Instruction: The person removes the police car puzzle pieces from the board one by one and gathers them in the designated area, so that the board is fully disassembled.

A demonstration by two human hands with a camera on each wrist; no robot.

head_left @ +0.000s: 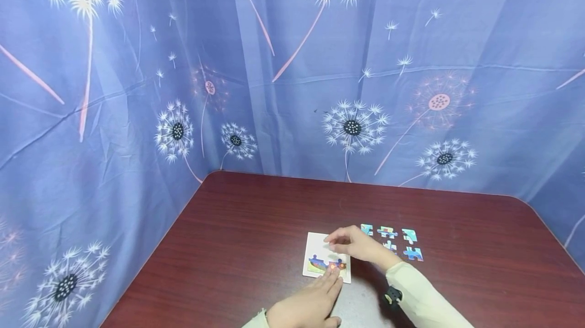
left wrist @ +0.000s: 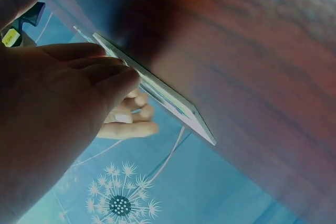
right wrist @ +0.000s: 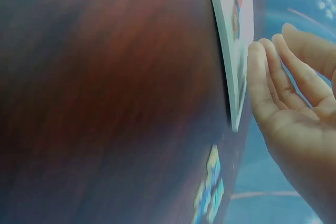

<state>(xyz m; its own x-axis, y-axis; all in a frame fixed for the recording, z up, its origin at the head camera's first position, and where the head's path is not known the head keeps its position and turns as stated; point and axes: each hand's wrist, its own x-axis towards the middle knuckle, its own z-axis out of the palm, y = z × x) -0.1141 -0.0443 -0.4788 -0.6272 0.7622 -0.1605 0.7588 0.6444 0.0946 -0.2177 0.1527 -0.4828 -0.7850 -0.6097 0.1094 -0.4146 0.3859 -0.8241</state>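
A white square puzzle board (head_left: 315, 240) lies on the table, with joined jigsaw pieces (head_left: 316, 264) filling its near part. My left hand (head_left: 308, 301) rests its outstretched fingertips on these pieces at the board's near right. Over the far right part of the board hovers my right hand (head_left: 358, 244), its fingers loosely bent. In the right wrist view nothing shows between the thumb and fingers of that hand (right wrist: 294, 90). The left wrist view has the left hand (left wrist: 63, 93) with fingers together at the board's edge (left wrist: 173, 98); its fingertips partly hide the pieces.
Several loose jigsaw pieces lie right of the board, among them a blue one (head_left: 413, 253), a teal one (head_left: 409, 236) and a multicoloured one (head_left: 387, 232). The right forearm partly covers this group. A blue dandelion-print curtain (head_left: 292, 115) hangs behind the dark red wooden table (head_left: 228, 231).
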